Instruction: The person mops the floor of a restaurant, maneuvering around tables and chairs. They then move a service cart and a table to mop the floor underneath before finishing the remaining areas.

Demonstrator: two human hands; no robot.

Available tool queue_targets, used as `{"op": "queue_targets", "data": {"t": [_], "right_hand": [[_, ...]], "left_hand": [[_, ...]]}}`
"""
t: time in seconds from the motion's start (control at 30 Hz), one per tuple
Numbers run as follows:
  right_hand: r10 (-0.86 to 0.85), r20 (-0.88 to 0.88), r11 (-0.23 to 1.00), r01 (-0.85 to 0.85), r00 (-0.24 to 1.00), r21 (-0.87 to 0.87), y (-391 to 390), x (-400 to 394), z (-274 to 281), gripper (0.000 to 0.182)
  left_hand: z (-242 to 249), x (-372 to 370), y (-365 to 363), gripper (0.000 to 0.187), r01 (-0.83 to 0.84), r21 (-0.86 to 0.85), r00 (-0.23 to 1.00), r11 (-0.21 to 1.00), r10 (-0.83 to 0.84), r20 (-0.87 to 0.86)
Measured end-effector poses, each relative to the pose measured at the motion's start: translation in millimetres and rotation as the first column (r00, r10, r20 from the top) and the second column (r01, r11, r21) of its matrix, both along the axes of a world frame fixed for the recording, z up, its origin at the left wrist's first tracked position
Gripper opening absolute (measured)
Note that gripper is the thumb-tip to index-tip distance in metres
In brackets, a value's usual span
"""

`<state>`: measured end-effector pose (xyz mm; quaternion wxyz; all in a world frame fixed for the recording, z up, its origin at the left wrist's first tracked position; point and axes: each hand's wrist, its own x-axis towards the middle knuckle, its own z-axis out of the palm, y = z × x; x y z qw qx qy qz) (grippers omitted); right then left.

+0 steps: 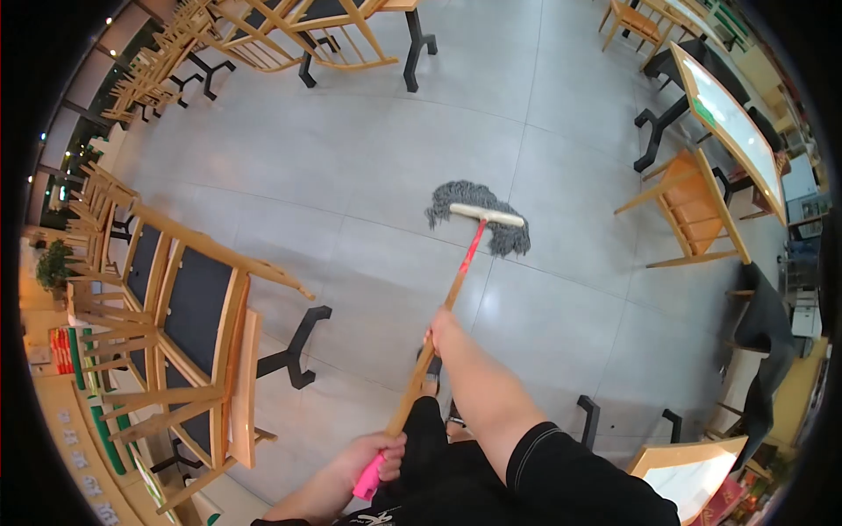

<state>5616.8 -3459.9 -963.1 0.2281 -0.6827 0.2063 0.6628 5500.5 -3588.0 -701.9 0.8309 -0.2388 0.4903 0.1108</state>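
Note:
A mop (453, 285) with a wooden handle reaches from my body out over the grey tiled floor. Its grey string head (469, 193) lies spread on the tiles ahead of me, under a cream crossbar (487, 215). Red covers the lower part of the handle, near the crossbar. My left hand (377, 458) is closed around the top of the handle, by its pink end grip (368, 479). Further down the wood, my right hand (441, 330) wraps round the handle with the arm stretched forward.
Upturned wooden chairs (200, 298) rest on a table to my left, its black leg (298, 351) reaching onto the floor. Right of me stand an orange-seated chair (693, 206) and a white-topped table (728, 123). More stacked chairs (298, 31) are ahead; another table (688, 478) is near, lower right.

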Motion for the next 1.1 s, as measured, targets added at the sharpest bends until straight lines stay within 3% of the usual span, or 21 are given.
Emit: {"op": "queue_targets", "data": {"t": [0.07,0.13,0.23,0.43,0.53,0.67,0.77,0.87,0.97,1.03,1.1], "right_hand": [[0.002,0.003,1.0,-0.003,1.0,0.008,55,20,-12,0.035],[0.179,-0.056,0.979,-0.172,0.982,0.107,99,41,-18,0.032],[0.155,0.046,0.957,-0.162,0.987,0.24,181,89,-6,0.03],[0.037,-0.049,0.992,-0.031,0.998,0.119,323,122,-4,0.026],[0.069,-0.013,0.987,-0.066,0.998,0.149,349,136,0,0.025],[0.097,-0.022,0.979,-0.092,0.995,0.181,386,155,2,0.025],[0.034,0.002,0.991,-0.034,0.999,0.131,430,171,-14,0.027],[0.078,-0.006,0.982,-0.076,0.997,0.173,469,179,-16,0.029],[0.005,-0.049,0.974,0.006,0.999,0.228,511,192,-35,0.03],[0.04,-0.019,0.994,-0.038,0.999,0.1,528,207,-39,0.032],[0.065,-0.016,0.994,-0.063,0.998,0.095,552,216,-44,0.033]], "left_hand": [[-17,11,50,0.014,-0.093,0.04,0.993,0.995,0.09,0.082],[-26,33,86,0.014,-0.105,0.042,0.99,0.994,0.101,0.102],[-28,82,180,0.014,-0.004,0.005,0.999,1.0,0.004,0.047],[4,112,333,0.013,-0.133,-0.089,0.98,0.987,0.145,0.137],[1,127,362,0.013,0.023,-0.039,0.996,0.999,-0.02,0.09],[-2,150,400,0.012,0.12,-0.016,0.992,0.993,-0.119,0.042],[-1,167,447,0.012,0.038,-0.047,0.996,0.998,-0.034,0.078],[-16,174,484,0.012,0.026,-0.037,0.999,0.999,-0.025,0.038],[-29,192,509,0.012,-0.005,-0.015,1.0,1.0,0.005,-0.005],[-26,210,526,0.011,0.021,-0.008,0.998,1.0,-0.022,-0.056],[-27,219,548,0.011,-0.009,-0.003,1.0,1.0,0.009,-0.022]]}}
